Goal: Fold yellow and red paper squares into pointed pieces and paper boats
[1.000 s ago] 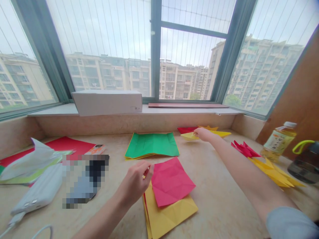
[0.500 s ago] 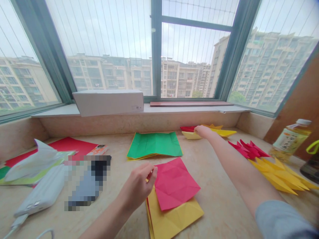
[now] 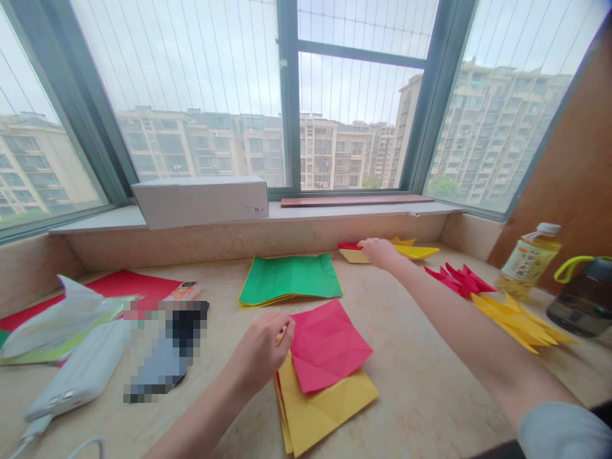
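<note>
Stretched out to the back of the counter, my right hand [image 3: 380, 252] has its fingers closed at a yellow folded paper boat [image 3: 421, 253]; its fingertips are partly hidden. Behind that boat shows a red folded paper piece [image 3: 349, 245]. My left hand [image 3: 266, 347] is curled, thumb against fingers, beside the left corner of a creased red paper sheet [image 3: 329, 347]. Whatever lies between those fingers is hidden. Under the red sheet is a stack of creased yellow paper [image 3: 329, 411]. Beyond it lies a stack of green paper [image 3: 291, 278] with yellow edges.
At right are red folded paper points [image 3: 459, 280], yellow folded paper points [image 3: 521, 322], a drink bottle [image 3: 530, 261] and a dark bottle [image 3: 581, 299]. At left lie a white power bank [image 3: 79, 370], a blurred-out object [image 3: 167, 350] and red paper [image 3: 138, 290]. A white box [image 3: 201, 201] sits on the sill.
The view has turned slightly right, so things sit further left and more of the dark bottle shows. Both hands keep nearly the same places relative to the papers.
</note>
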Demonstrator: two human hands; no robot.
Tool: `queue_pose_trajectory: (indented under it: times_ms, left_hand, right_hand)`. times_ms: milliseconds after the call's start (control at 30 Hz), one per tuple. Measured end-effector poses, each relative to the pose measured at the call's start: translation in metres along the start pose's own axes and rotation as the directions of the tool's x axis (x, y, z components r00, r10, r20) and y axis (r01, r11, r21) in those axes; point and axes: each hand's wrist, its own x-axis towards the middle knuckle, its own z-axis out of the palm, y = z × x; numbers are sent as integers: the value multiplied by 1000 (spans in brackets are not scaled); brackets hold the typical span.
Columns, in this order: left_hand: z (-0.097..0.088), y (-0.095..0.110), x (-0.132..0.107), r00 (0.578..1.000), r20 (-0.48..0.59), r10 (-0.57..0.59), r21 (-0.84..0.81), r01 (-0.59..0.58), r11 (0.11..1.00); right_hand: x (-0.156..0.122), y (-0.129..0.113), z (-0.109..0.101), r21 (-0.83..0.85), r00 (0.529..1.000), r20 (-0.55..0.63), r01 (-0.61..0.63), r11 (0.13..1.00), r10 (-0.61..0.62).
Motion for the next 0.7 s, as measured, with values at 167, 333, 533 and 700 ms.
queue_pose_trajectory:
  times_ms: [167, 333, 533, 700]
  left_hand:
    - [1, -4, 1, 998, 16, -67, 70, 66, 995]
    - [2, -9, 1, 994, 24, -103, 134, 99, 986]
    - [5, -12, 1, 996, 57, -73, 131, 65, 989]
    - [10, -16, 1, 994, 20, -109, -31, 110, 993]
  right_hand:
    - [-65, -36, 9, 163, 994, -43, 102, 981, -97]
    - [-114, -69, 25, 362, 980, -29, 194, 912, -197]
    - [-134, -85, 32, 688, 977, -54, 187, 701, -208]
    - [-133, -88, 36, 820, 978, -97, 184, 541, -187]
